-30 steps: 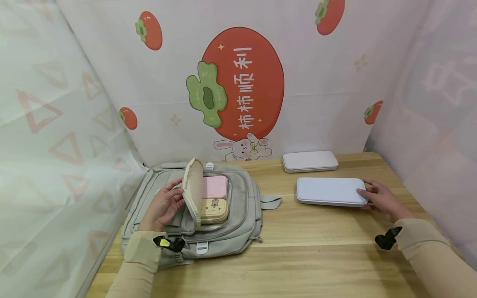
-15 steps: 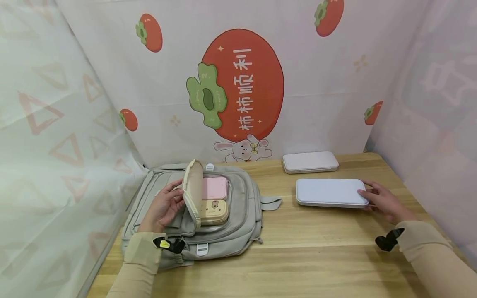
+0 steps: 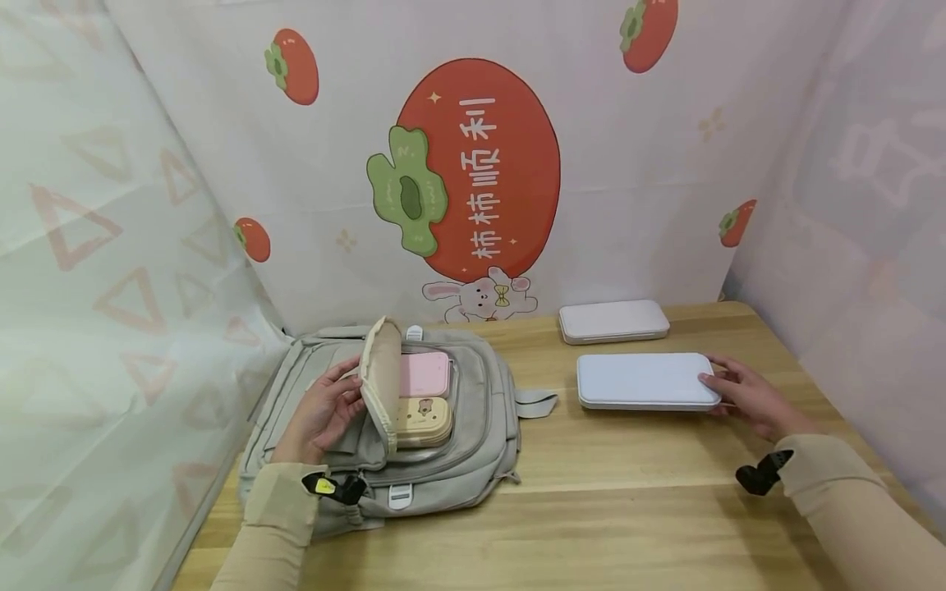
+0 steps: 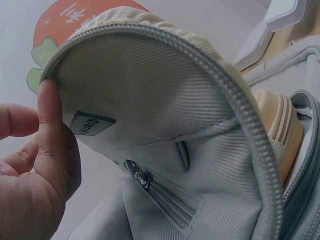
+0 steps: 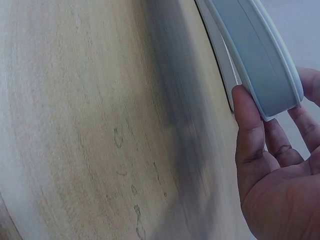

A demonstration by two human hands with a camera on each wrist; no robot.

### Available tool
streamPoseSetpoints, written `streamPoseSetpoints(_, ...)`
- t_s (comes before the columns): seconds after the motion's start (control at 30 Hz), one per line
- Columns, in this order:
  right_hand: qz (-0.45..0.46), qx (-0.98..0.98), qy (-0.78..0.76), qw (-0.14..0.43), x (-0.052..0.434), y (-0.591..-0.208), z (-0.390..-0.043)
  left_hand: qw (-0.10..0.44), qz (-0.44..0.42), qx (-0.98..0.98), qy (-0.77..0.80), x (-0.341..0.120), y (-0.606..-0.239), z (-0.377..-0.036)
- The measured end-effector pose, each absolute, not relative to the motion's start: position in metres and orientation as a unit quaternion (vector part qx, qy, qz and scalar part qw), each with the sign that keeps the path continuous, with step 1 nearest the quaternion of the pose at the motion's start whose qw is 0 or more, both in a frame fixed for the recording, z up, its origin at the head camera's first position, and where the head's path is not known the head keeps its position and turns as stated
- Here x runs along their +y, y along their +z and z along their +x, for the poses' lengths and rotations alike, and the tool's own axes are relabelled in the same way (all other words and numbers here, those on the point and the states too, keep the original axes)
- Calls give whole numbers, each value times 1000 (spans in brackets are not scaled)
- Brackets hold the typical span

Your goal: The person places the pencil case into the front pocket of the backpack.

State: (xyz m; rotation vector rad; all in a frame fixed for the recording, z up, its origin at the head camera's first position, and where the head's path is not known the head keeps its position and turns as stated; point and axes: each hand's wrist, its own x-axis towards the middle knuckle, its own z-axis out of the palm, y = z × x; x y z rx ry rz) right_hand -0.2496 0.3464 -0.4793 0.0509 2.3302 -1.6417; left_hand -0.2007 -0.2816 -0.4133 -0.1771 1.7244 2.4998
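A grey backpack lies on the table with its front pocket unzipped. My left hand holds the pocket's flap up by its edge; the left wrist view shows the flap's outer side, with a small label. Inside the pocket sit a pink case and a yellow case with a bear print, each partly hidden by the flap. My right hand grips the right end of a light blue pencil case, thumb on top and fingers below. That case is raised off the wood.
Behind the blue case, a white case lies near the table's back edge. A grey strap sticks out from the backpack's right side. Printed cloth hangs behind the table and along both sides.
My right hand has shifted slightly left with the light blue pencil case. My left hand keeps the flap raised in the same place.
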Motion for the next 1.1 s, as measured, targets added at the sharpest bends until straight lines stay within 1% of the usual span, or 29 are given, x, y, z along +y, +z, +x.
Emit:
streamPoseSetpoints(0.3,10,800,-583,139,346,-477,-244,55,-55,561,824,-276,-419,-200)
streamPoseSetpoints(0.57,2,795,-591,139,340,-470,-248,53,-56,552,831,-278,-416,-201)
streamPoseSetpoints(1.1,-6,780,-609,146,329,-473,-252,48,-70,553,829,-283,-411,-199)
